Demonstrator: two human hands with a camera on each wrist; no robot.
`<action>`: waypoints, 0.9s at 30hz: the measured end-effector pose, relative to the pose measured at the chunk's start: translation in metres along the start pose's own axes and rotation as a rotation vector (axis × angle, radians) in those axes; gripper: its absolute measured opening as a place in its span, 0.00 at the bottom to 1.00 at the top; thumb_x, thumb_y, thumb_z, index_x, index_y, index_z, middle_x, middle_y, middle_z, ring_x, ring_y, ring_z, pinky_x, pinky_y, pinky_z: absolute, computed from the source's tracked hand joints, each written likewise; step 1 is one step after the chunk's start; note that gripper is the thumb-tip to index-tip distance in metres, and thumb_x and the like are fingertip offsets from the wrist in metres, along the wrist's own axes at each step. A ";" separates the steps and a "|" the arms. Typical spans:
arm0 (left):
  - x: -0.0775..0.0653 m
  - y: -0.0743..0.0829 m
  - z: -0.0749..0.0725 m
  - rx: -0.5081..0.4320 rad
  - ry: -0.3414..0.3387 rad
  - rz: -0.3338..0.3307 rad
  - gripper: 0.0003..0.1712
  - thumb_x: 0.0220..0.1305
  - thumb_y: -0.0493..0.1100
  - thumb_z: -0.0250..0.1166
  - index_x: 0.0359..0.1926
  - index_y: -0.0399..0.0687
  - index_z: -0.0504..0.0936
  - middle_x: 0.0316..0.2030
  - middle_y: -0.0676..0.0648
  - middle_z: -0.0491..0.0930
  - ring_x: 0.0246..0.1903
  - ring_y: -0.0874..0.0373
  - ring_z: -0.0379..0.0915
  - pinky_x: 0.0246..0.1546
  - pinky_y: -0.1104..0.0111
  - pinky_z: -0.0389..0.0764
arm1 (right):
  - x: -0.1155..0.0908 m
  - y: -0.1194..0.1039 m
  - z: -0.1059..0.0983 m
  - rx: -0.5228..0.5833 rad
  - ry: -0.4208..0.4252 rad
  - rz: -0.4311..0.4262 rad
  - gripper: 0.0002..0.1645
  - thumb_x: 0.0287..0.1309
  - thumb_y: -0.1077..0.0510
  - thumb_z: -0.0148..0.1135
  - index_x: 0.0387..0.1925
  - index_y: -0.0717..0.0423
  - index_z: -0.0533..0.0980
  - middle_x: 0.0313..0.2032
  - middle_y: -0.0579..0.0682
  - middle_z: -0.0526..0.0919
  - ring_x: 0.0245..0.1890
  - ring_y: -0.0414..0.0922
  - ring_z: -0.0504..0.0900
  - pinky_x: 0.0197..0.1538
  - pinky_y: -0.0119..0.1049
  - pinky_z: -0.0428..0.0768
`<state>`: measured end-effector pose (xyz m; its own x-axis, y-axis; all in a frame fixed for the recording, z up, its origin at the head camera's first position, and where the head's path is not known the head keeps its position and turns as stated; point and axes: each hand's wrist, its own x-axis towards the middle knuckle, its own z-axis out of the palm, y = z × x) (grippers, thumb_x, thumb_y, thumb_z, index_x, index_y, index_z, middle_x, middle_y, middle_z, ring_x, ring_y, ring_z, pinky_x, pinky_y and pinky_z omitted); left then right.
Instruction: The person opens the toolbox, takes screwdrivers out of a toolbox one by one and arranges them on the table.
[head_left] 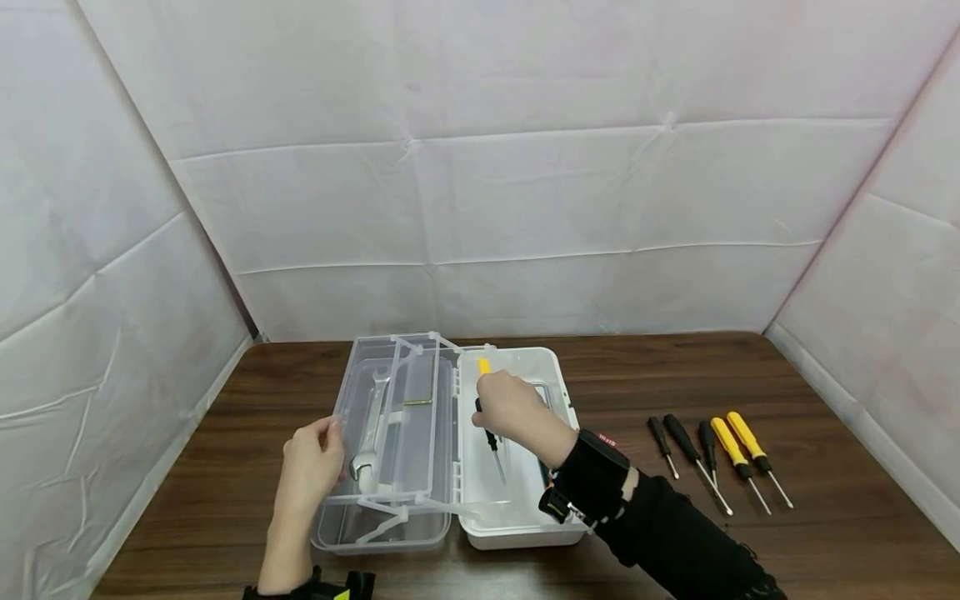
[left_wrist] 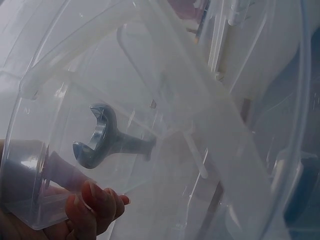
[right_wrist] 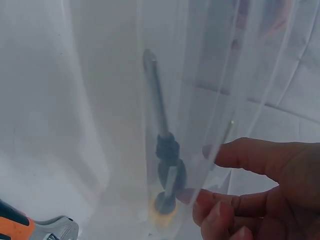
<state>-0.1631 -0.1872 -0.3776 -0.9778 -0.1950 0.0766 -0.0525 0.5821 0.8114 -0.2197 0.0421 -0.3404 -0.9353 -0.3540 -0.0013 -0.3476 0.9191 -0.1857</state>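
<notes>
One hand, the left hand (head_left: 307,462), is pinching the edge of the clear lid (head_left: 416,454) between thumb and fingers, at the lid's nine o'clock side. In the left wrist view its fingertips are curling in close below the head of a metal wrench (head_left: 371,421), which is lying inside the clear plastic with its length running roughly from twelve to six o'clock.

The right hand (head_left: 517,412) is reaching over the white box (head_left: 517,536), which is sitting at the lid's three o'clock side. A yellow-and-black screwdriver (head_left: 492,439) is showing at that hand's fingers, its yellow end toward twelve o'clock and its shaft running toward five. In the right wrist view, thumb and forefinger are standing apart beside its handle, partly behind cloudy plastic; whether they are gripping anything, I cannot tell. An orange-handled tool (right_wrist: 37,227) is lying at seven o'clock in that view.

Well apart, at three o'clock from the box, three black-handled screwdrivers (head_left: 682,439) and two yellow-handled screwdrivers (head_left: 742,431) are lying on the brown table (head_left: 637,383), tips pointing toward five or six o'clock.
</notes>
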 end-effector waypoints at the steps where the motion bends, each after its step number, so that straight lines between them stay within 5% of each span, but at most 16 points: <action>1: 0.000 0.000 0.000 0.002 0.001 0.002 0.21 0.64 0.37 0.43 0.52 0.23 0.68 0.09 0.49 0.69 0.09 0.60 0.68 0.11 0.70 0.67 | 0.001 -0.001 0.001 -0.007 -0.002 0.003 0.17 0.44 0.58 0.64 0.11 0.54 0.66 0.10 0.45 0.65 0.09 0.38 0.63 0.12 0.28 0.61; 17: 0.001 -0.001 0.004 0.009 0.006 0.002 0.21 0.65 0.37 0.43 0.51 0.25 0.69 0.09 0.49 0.69 0.10 0.60 0.68 0.12 0.69 0.67 | 0.009 -0.008 0.016 -0.134 0.024 0.029 0.17 0.35 0.55 0.70 0.11 0.54 0.69 0.15 0.49 0.73 0.18 0.45 0.76 0.18 0.38 0.74; 27: 0.000 0.000 0.004 0.021 0.022 0.031 0.20 0.64 0.37 0.44 0.50 0.25 0.71 0.08 0.50 0.69 0.09 0.61 0.66 0.12 0.69 0.65 | 0.009 0.001 0.012 0.159 0.032 0.004 0.19 0.38 0.61 0.66 0.07 0.55 0.64 0.07 0.44 0.64 0.07 0.38 0.64 0.12 0.27 0.62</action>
<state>-0.1642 -0.1841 -0.3803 -0.9743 -0.1938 0.1148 -0.0265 0.6048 0.7959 -0.2272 0.0375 -0.3525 -0.9391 -0.3424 0.0284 -0.3313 0.8805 -0.3390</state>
